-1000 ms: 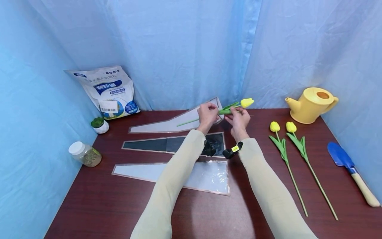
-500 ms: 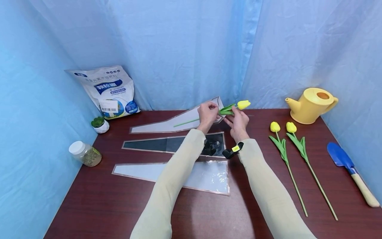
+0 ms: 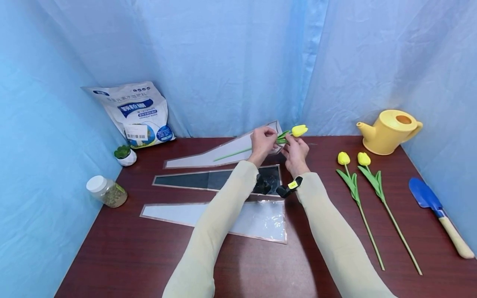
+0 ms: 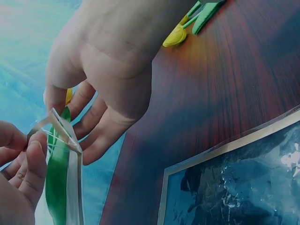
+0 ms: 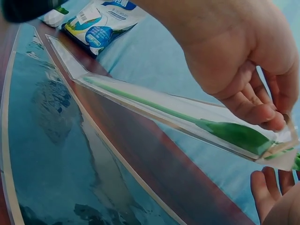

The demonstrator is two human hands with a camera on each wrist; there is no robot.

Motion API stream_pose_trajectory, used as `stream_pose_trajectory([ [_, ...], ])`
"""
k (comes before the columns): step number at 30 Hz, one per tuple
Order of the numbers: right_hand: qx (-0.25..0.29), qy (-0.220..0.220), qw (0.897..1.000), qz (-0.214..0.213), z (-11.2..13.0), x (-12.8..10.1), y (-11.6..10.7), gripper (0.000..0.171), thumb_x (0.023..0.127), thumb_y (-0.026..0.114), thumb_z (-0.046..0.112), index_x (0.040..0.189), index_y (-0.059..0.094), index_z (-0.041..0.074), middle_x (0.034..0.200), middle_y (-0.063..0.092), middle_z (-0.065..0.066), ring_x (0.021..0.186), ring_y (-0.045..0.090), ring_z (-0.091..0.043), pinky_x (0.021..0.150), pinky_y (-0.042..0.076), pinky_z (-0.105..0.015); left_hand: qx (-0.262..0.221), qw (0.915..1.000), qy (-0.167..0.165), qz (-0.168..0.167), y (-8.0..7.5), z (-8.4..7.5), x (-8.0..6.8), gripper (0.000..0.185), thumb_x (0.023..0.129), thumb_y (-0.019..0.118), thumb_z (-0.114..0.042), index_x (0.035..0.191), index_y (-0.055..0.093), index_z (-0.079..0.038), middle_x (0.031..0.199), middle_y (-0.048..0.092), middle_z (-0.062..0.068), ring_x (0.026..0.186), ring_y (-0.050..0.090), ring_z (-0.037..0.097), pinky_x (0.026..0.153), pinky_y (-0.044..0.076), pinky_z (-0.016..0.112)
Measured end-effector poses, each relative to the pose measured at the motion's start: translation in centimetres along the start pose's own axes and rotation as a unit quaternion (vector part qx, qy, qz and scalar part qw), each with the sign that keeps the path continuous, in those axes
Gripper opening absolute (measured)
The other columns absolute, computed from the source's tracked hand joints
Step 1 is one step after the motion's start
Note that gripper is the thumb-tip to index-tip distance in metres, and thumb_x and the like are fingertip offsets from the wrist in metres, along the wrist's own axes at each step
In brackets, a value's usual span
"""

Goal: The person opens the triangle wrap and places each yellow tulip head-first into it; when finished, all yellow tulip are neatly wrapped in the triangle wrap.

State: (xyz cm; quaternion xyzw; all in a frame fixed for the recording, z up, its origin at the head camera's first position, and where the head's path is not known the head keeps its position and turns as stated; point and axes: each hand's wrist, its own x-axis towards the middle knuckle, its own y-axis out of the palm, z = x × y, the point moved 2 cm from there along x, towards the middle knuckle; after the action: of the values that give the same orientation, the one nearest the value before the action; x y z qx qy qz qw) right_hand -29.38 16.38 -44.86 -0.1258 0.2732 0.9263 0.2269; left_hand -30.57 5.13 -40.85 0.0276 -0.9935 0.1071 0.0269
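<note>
A yellow artificial tulip (image 3: 299, 130) lies with its stem and a green leaf (image 5: 234, 136) inside a white, clear-fronted flower sleeve (image 3: 208, 158). Its bloom sticks out of the sleeve's wide end. My left hand (image 3: 263, 142) pinches the clear edge of the sleeve's mouth between thumb and fingers, as the left wrist view shows close up. Just to the right, my right hand (image 3: 297, 152) holds the tulip below the bloom; its fingers partly hide the grip. A dark sleeve (image 3: 186, 181) and another white sleeve (image 3: 257, 219) lie flat nearer to me.
Two tulips (image 3: 352, 186) lie on the right, beside a blue trowel (image 3: 428, 196). A yellow watering can (image 3: 387, 131) stands at the back right. At left are a fertilizer bag (image 3: 143, 111), a small potted succulent (image 3: 124, 156) and a lidded jar (image 3: 108, 192). Blue curtains (image 3: 223, 62) enclose the table.
The tulip has slid leftward, deeper into the sleeve, its bloom now closer to the mouth. My right hand has moved slightly left with it. My left hand and the sleeve have shifted slightly right.
</note>
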Motion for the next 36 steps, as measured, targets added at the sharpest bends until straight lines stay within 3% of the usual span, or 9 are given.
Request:
stream_pose_trajectory([
  [7,0.018,-0.006,1.0,0.007,-0.2,-0.2,0.2,0.004,0.095,0.068,0.017,0.099,0.068,0.014,0.088,0.067,0.003,0.067,0.064,-0.005,0.055,0.051,-0.02,-0.01,0.9993,0.019,0.03,-0.1,0.2,-0.1,0.012,0.093,0.067,-0.007,0.097,0.074,0.001,0.083,0.072,0.021,0.047,0.059,0.01,0.047,0.054,0.022],
  [14,0.011,-0.019,1.0,-0.005,-0.4,-0.2,0.0,0.006,0.095,0.069,0.019,0.1,0.067,0.015,0.093,0.066,0.005,0.073,0.065,-0.004,0.06,0.055,-0.019,0.001,0.9972,0.028,0.069,-1.1,0.6,0.3,0.02,0.096,0.065,-0.019,0.106,0.074,-0.005,0.076,0.069,0.012,0.053,0.061,0.018,0.049,0.055,0.027],
  [18,0.033,-0.013,0.999,-0.001,-0.4,-0.1,0.0,0.005,0.096,0.067,0.015,0.1,0.066,0.012,0.091,0.067,0.003,0.073,0.069,-0.005,0.059,0.057,-0.02,0.055,0.9943,0.06,0.068,-2.5,0.8,1.0,0.02,0.096,0.064,-0.018,0.108,0.074,-0.005,0.082,0.072,0.012,0.063,0.064,0.018,0.054,0.052,0.024],
  [21,0.042,-0.008,0.999,-0.003,-0.4,0.0,0.0,0.005,0.096,0.067,0.013,0.099,0.065,0.011,0.088,0.067,0.002,0.07,0.068,-0.006,0.056,0.057,-0.02,0.128,0.9862,0.091,0.054,-3.8,1.0,1.6,0.022,0.094,0.065,-0.02,0.109,0.075,-0.008,0.09,0.073,0.009,0.075,0.065,0.016,0.065,0.052,0.024],
  [24,0.042,-0.007,0.999,-0.007,-0.3,0.1,-0.3,0.005,0.095,0.067,0.013,0.099,0.065,0.011,0.086,0.068,0.003,0.067,0.067,-0.006,0.054,0.056,-0.021,0.188,0.9747,0.108,0.055,-5.0,1.5,2.1,0.032,0.09,0.067,-0.026,0.117,0.072,-0.01,0.104,0.071,0.009,0.093,0.065,0.02,0.081,0.054,0.031],
  [27,0.053,-0.004,0.999,-0.008,-0.2,0.1,-0.6,0.004,0.095,0.067,0.014,0.098,0.066,0.012,0.087,0.068,0.002,0.066,0.066,-0.007,0.054,0.055,-0.022,0.225,0.9642,0.102,0.096,-6.0,2.3,2.4,0.053,0.088,0.07,-0.035,0.135,0.06,-0.013,0.129,0.061,0.011,0.117,0.058,0.026,0.1,0.051,0.043],
  [29,0.057,-0.004,0.998,-0.007,-0.1,0.1,-0.8,0.004,0.096,0.067,0.014,0.099,0.066,0.012,0.089,0.067,0.001,0.066,0.065,-0.006,0.054,0.054,-0.022,0.258,0.952,0.095,0.135,-6.5,3.0,2.5,0.072,0.086,0.073,-0.042,0.148,0.047,-0.017,0.146,0.048,0.012,0.133,0.048,0.029,0.112,0.042,0.05],
  [31,0.059,-0.004,0.998,-0.005,0.0,0.0,-1.0,0.004,0.096,0.066,0.014,0.1,0.067,0.013,0.091,0.067,0.001,0.065,0.063,-0.006,0.054,0.053,-0.021,0.3,0.9336,0.093,0.172,-6.8,3.7,2.6,0.092,0.082,0.076,-0.048,0.157,0.031,-0.02,0.157,0.035,0.012,0.145,0.035,0.031,0.12,0.031,0.056],
  [36,0.059,0.002,0.998,-0.003,0.2,-0.2,-1.2,0.007,0.097,0.065,0.015,0.104,0.066,0.012,0.089,0.066,0.001,0.053,0.052,-0.006,0.049,0.044,-0.02,0.415,0.8729,0.113,0.231,-7.2,5.2,2.9,0.123,0.072,0.081,-0.061,0.163,0.008,-0.021,0.165,0.023,0.012,0.155,0.018,0.031,0.126,0.014,0.058],
])
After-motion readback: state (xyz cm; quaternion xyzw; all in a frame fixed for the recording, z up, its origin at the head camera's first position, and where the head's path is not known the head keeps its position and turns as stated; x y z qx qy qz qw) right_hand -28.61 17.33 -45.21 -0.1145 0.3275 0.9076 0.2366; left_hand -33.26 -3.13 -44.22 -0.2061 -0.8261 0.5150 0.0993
